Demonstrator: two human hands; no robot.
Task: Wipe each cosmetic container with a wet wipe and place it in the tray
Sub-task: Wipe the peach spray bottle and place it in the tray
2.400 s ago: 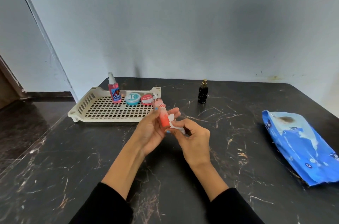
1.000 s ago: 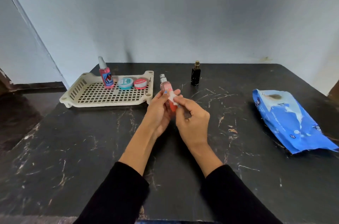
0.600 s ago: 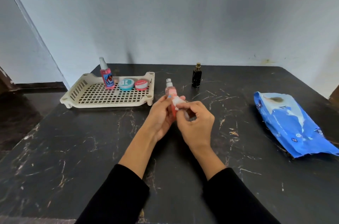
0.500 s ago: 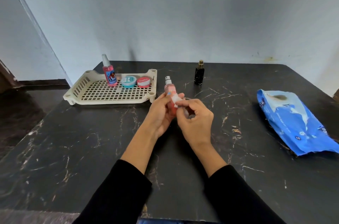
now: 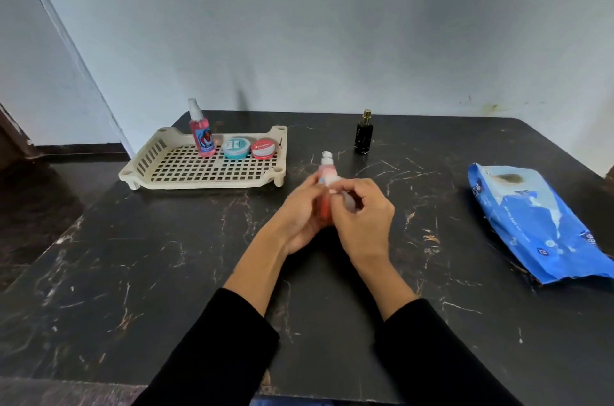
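Setting: a black marble-patterned table fills the lower part of the frame, with a pale grey-blue wall behind it.
Left hand: at the centre of the frame, fingers curled around an orange-pink bottle, holding it upright above the table.
Orange-pink bottle: blurred; its pale cap sticks up above the fingers, and its lower body shows between the two hands.
Right hand: just right of the bottle, fingers curled and pinching a white wet wipe against the bottle's upper part.
Wet wipe: only a small white patch shows between the fingertips; the rest is hidden or blurred.
Sleeves: both forearms come up from the bottom edge in black sleeves.
Tray: cream plastic with a grid floor, upper left of the hands, on the table.
In the tray: along its far side stand a pink spray bottle, upright, then a teal round jar and a red round tin, side by side.
Black bottle: small, with a gold cap, upright on the table above and right of the hands, outside the tray.
Wipes pack: a blue soft pack lying flat at the right edge of the frame, well apart from the hands.
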